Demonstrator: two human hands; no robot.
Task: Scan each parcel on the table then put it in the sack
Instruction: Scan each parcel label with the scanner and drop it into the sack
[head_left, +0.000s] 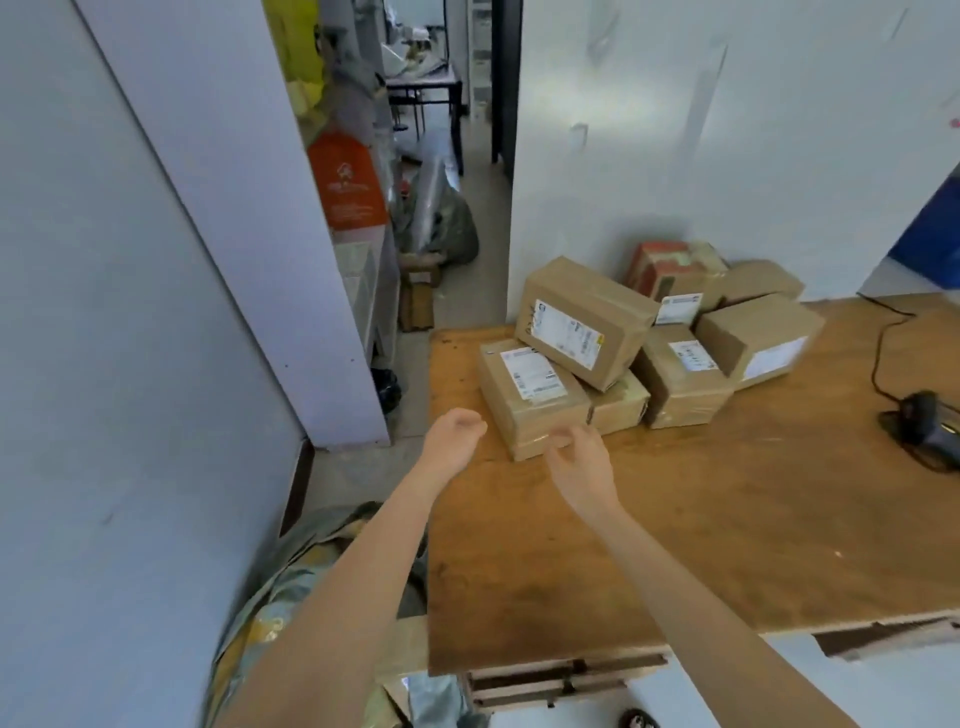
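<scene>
Several brown cardboard parcels with white labels are piled at the far left of the wooden table (727, 519). The nearest parcel (530, 400) lies flat, and a larger parcel (582, 322) leans on top of it. Both my arms reach toward that nearest parcel. My left hand (452, 439) hovers just left of it at the table's edge, fingers curled and empty. My right hand (579, 462) is at its front corner, fingers apart, holding nothing. A black scanner (930, 426) sits on its stand at the right edge. The sack (291, 587) lies open on the floor below the table's left side.
A black cable (883, 343) runs from the scanner toward the wall. A red-printed box (665, 270) rests against the white wall behind the pile. A narrow passage on the left holds bags, an orange sign (348, 182) and a small carton (415, 296).
</scene>
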